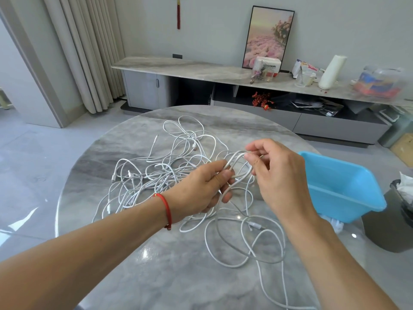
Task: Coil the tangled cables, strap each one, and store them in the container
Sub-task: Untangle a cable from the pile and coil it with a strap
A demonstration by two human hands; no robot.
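Pinching a white cable loop (237, 163) between my left hand (201, 189) and right hand (277, 173), above the tangled cables (161, 173) on the table (178, 276).

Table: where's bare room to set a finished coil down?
Free: the near table edge, left of the trailing cable loops, and the far rim beyond the cable tangle. Crowded: the middle, under both hands, and the right by the blue tub.

It was a home living room. Long curtains (89, 52), a framed flower picture (268, 36) and a low cabinet (145, 88) showed it.
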